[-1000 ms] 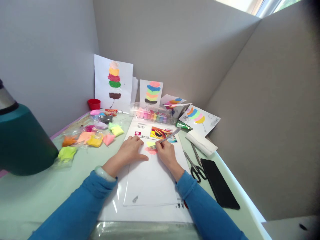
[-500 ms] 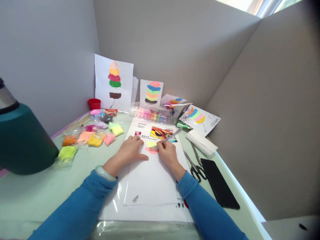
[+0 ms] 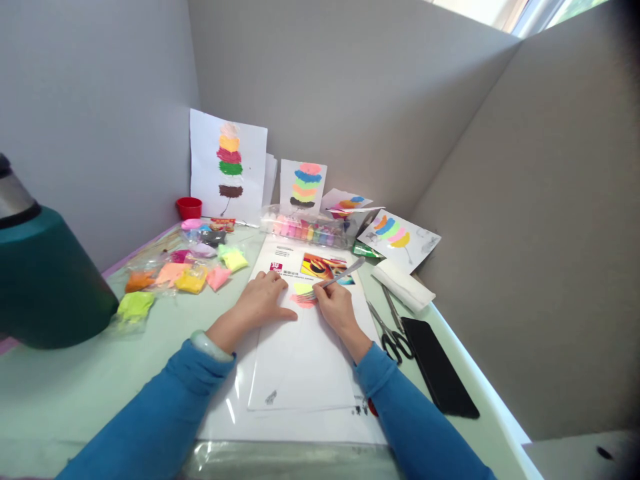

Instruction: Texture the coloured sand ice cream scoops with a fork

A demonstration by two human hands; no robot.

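My right hand (image 3: 336,305) grips a metal fork (image 3: 345,272) near its head, the handle slanting up to the right. The tines rest at a patch of pink clay (image 3: 303,303), with a yellow patch (image 3: 303,288) just above it. Both patches lie on a white sheet of paper (image 3: 300,373). Flat on the left of the sheet, my left hand (image 3: 263,300) has its fingers spread and its thumb pointing towards the pink patch; it holds nothing. Under the sheet is a printed paper pack (image 3: 285,251).
Bagged coloured clay (image 3: 190,279) and a large green bottle (image 3: 50,280) stand to the left. On the right lie scissors (image 3: 393,337), a black phone (image 3: 440,367) and a folded tissue (image 3: 404,285). Clay pictures (image 3: 229,167), a red cup (image 3: 189,208) and a clear case (image 3: 305,228) are at the back.
The fork has shifted very slightly at the pink patch, its tines a touch further left. My left hand has stayed where it was.
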